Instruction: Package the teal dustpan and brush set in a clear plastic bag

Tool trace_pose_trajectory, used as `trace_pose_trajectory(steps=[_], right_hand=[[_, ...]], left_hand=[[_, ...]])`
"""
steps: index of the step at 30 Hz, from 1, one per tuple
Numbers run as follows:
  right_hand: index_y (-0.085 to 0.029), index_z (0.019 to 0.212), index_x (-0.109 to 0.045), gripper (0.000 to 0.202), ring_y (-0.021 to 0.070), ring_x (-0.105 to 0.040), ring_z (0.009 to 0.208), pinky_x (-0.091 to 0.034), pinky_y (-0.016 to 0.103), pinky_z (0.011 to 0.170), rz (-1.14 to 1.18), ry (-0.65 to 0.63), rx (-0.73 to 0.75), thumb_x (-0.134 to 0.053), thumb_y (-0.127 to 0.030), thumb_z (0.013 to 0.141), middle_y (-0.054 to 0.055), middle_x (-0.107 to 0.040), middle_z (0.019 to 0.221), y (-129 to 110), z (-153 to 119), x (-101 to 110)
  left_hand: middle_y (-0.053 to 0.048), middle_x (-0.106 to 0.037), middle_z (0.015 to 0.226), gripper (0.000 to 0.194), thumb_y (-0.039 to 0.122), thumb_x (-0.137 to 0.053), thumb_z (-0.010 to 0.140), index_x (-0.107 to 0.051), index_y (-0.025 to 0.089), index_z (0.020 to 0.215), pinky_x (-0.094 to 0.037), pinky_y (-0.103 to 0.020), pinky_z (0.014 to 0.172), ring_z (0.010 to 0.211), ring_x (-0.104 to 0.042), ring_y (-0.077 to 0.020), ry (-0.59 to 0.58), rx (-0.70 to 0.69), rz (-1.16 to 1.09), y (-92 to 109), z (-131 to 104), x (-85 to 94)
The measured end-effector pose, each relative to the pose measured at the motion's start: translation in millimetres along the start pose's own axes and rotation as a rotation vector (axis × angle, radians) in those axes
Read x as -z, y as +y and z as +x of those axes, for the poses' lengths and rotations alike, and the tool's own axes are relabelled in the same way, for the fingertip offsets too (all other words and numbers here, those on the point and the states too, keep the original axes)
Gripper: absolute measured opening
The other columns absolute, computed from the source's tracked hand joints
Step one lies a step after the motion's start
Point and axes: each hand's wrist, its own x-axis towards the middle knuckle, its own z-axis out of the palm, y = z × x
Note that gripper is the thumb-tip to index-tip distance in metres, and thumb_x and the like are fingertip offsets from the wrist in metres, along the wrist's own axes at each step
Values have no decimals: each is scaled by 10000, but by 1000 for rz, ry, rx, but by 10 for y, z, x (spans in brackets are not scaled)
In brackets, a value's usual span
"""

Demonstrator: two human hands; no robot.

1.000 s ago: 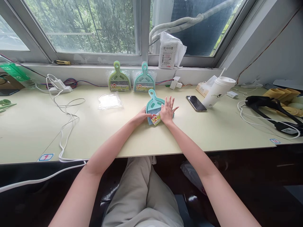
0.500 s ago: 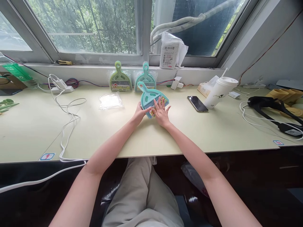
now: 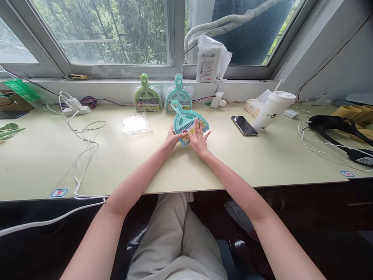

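Note:
A small teal dustpan-and-brush set point(image 3: 185, 120) with a coloured label is tilted up off the pale desk, handle pointing up and left. My left hand point(image 3: 171, 139) grips its lower left edge. My right hand point(image 3: 198, 139) lies with fingers spread over its lower right part and the label. Behind it, two packaged sets lean against the window ledge: a green one point(image 3: 147, 96) and a teal one point(image 3: 178, 94). An empty clear plastic bag point(image 3: 135, 124) lies to the left.
A phone point(image 3: 244, 125) and a lidded white cup with a straw point(image 3: 271, 110) stand to the right. A black strap and cables point(image 3: 335, 128) lie at the far right. A white power strip point(image 3: 75, 109) and its cable trail across the left side. The desk's front edge point(image 3: 175, 189) is above my lap.
The teal set went from lying flat under my hands to being lifted and tilted, its handle swinging left. Both hands moved slightly farther from me with it.

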Motion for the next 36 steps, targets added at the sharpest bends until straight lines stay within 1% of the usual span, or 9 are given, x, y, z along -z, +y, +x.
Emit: trace_pose_trajectory(steps=[4,9,14,19,26,29,31,33,36], right_hand=[[-305,1539,155,637,223,55,1528,30,733,1107,27,-3,9,-166,-329,990,-3,28,1652,10,7,-3],[-330,1555,58,617,240,45,1528,46,755,1085,48,-17,14,-193,-422,999,11,13,1652,44,21,-38],[-319,1563,-5,605,234,57,1528,68,741,1091,83,-10,33,-193,-442,1000,12,33,1650,49,31,-51],[-322,1563,-26,596,234,64,1527,74,735,1096,61,2,67,-198,-426,1002,4,19,1651,28,19,-28],[-334,1561,-89,583,249,53,1528,71,740,1094,64,-16,66,-201,-459,1003,0,7,1651,37,29,-4],[-356,1557,-94,574,242,46,1528,71,737,1097,78,-6,79,-189,-471,1002,-8,-6,1652,30,23,2],[-364,1556,-80,578,237,45,1529,66,734,1100,107,40,86,-180,-482,999,-7,-14,1653,32,20,13],[-354,1558,-58,598,236,61,1528,52,724,1109,182,137,68,-180,-502,992,1,4,1655,52,26,25],[-286,1563,-29,680,241,72,1527,-19,661,1161,415,307,-58,-228,-547,968,45,40,1655,111,56,29]], left_hand=[[-68,-655,1122,639,249,-849,573,-534,199,1126,-513,-395,917,1060,-632,-249,23,-22,5,-6,29,31],[-72,-646,1155,612,330,-847,616,-518,209,1117,-517,-387,912,1091,-624,-248,23,-35,30,26,4,9],[-73,-657,1136,659,278,-853,580,-510,208,1138,-511,-390,921,1086,-627,-255,-3,-24,59,32,-27,-19],[-54,-655,1090,607,221,-815,585,-526,201,1119,-516,-365,879,1010,-641,-224,22,-23,29,27,-7,14],[-44,-666,1059,539,239,-796,608,-536,204,1079,-507,-352,899,1019,-639,-211,43,-21,-7,25,8,20],[-45,-670,1065,560,226,-798,588,-535,203,1081,-511,-367,904,1021,-643,-221,58,-19,-15,34,7,16],[-48,-672,1074,583,215,-800,575,-532,202,1092,-516,-380,906,1017,-648,-227,67,-22,-24,43,11,17],[-52,-675,1081,588,212,-798,574,-528,199,1096,-517,-396,920,1025,-652,-235,69,-28,-36,46,20,25],[-55,-686,1069,582,212,-793,579,-522,197,1093,-515,-424,947,1038,-659,-250,68,-26,-57,35,39,45]])
